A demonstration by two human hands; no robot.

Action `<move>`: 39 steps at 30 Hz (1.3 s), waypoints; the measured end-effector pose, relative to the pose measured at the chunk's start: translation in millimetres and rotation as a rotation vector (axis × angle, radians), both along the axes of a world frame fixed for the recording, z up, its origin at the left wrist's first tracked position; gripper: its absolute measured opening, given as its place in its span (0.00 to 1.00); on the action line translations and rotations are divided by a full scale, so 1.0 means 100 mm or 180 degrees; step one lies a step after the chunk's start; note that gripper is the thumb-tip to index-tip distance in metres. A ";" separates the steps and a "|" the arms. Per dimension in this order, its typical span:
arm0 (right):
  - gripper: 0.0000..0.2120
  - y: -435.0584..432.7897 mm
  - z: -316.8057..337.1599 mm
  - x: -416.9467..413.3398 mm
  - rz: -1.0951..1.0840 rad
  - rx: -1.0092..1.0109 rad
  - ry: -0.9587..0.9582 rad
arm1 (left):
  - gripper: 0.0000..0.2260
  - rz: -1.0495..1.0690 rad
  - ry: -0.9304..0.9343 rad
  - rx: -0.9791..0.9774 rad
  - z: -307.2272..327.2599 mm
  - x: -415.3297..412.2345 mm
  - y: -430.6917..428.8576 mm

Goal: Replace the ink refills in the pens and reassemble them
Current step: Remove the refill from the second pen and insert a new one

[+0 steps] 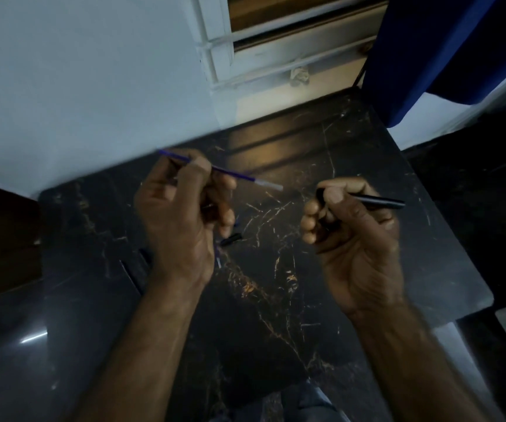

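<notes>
Above the dark marble-patterned desk (276, 284), my left hand (181, 214) grips a thin purple ink refill (233, 173) whose clear end points rightward at the slim black pen barrel (376, 201) clenched in my right hand (352, 239).

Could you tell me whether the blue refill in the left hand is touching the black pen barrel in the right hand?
Apart. The head view shows bare dark table between the refill's pale tip and the barrel.

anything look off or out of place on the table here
Nothing looks damaged or spilled. The left hand holds a blue refill, the right hand a black pen barrel. A small black pen part lies loose on the marble table.
</notes>
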State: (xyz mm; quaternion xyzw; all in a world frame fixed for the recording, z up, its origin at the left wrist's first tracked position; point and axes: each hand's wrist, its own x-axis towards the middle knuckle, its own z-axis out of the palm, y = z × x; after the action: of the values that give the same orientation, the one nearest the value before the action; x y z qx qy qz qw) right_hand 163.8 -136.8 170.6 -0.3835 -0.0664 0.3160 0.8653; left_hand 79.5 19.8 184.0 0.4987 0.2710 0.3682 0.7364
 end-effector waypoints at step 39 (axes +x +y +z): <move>0.01 0.22 0.06 -0.08 0.0018 0.0181 0.0063 | 0.17 -0.0833 0.0097 0.0861 -0.17 0.13 -0.26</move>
State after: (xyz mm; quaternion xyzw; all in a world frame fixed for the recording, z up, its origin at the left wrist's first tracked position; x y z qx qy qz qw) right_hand 155.5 -114.6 177.0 -0.3553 -0.0680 0.3202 0.8755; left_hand 92.1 -6.5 166.8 0.6296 0.1630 0.2948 0.7001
